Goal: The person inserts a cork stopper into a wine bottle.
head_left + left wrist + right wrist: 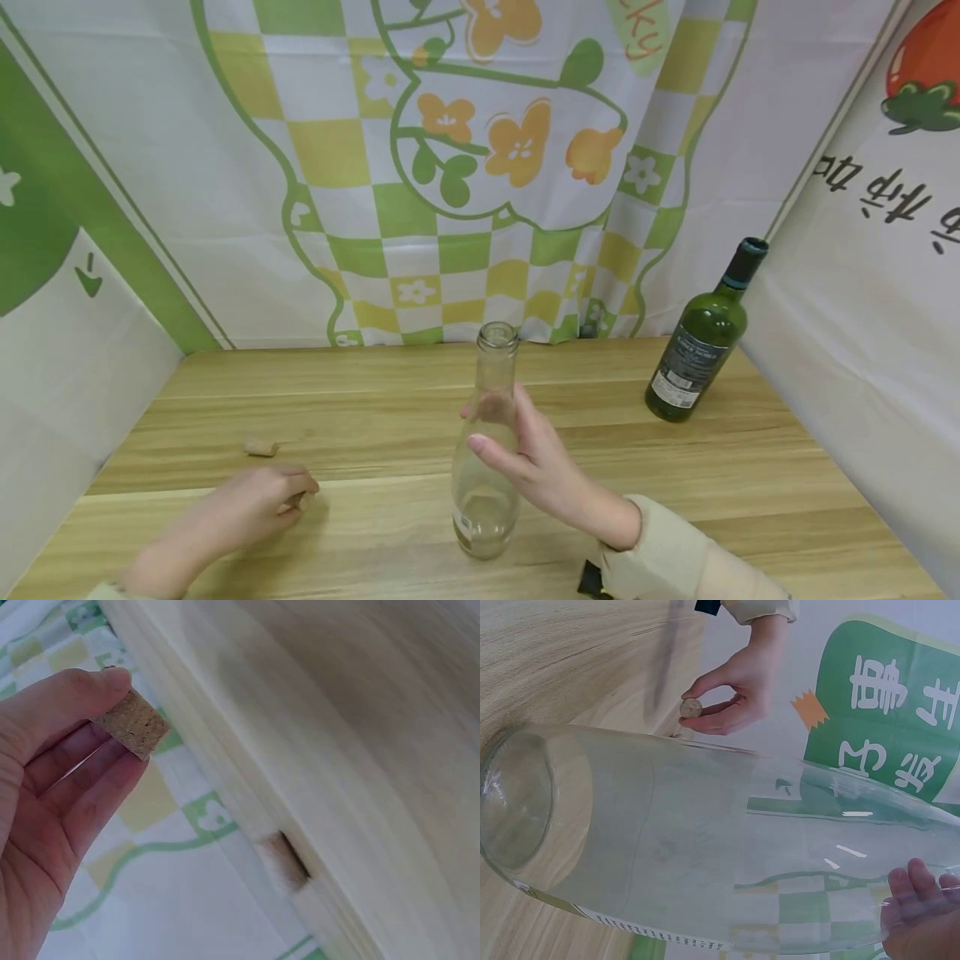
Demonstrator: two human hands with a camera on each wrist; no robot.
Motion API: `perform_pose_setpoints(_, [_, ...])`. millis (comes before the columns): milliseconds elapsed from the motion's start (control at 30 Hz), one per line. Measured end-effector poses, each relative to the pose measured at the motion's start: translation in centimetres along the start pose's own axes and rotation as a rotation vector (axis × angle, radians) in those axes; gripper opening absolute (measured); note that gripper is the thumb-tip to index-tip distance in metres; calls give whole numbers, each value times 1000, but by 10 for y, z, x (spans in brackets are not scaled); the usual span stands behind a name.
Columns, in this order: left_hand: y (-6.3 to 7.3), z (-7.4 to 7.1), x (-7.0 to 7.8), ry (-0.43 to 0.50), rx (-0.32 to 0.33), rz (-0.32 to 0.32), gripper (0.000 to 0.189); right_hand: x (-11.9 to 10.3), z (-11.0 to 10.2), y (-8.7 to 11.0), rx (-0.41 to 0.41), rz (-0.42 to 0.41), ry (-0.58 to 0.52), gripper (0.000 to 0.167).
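- Underneath, the wooden counter (375,383) spans the lower part of the head view.
- At lower centre, the clear bottle (480,492): rigid glass, probably slick and breakable, with moderate weight; best held where the body narrows towards the neck.
- Towards the right edge, the green bottle (693,358) stands well apart.
- Right of lower centre, the right hand (546,473): fingers wrapped around the clear bottle.
- At lower left, the left hand (258,504): fingers pinching the held cork (136,729), likely light, firm, slightly springy; grip its sides.
- Just beyond, the loose cork (260,448) lies on its side.
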State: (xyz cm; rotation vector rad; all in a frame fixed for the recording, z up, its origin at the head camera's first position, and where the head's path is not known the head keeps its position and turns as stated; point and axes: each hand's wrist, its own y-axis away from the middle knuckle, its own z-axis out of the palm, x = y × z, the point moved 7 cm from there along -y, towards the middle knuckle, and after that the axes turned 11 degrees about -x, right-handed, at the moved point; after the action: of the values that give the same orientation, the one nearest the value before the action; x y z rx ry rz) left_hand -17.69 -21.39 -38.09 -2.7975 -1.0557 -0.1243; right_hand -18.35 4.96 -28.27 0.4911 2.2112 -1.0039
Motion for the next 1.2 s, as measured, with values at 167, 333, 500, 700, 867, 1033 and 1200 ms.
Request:
perform_pose_setpoints(167, [-9, -9, 13, 36, 82, 83, 31, -1, 0, 0, 1, 0, 3, 41])
perform_pose_setpoints(333, [-22, -22, 28, 95, 110, 125, 33, -1, 0, 0, 4, 4, 1, 43])
perform_pose_setpoints(500, [-33, -39, 43, 125, 177, 120, 33, -1, 0, 0, 2, 2, -2, 42])
perform_pose_setpoints(700, [-40, -62, 58, 219, 289, 119, 34, 0, 0, 0, 8, -16, 18, 39])
perform_pose_setpoints(867, [-43, -78, 67, 289, 375, 93, 36, 1, 0, 0, 9, -4, 23, 39])
perform_pose_setpoints(1033, [-47, -90, 71, 420, 405, 12, 36, 1, 0, 0, 2, -2, 26, 40])
perform_pose_setpoints(1200, [-48, -105, 76, 497, 463, -22, 35, 1, 1, 0, -3, -5, 22, 39])
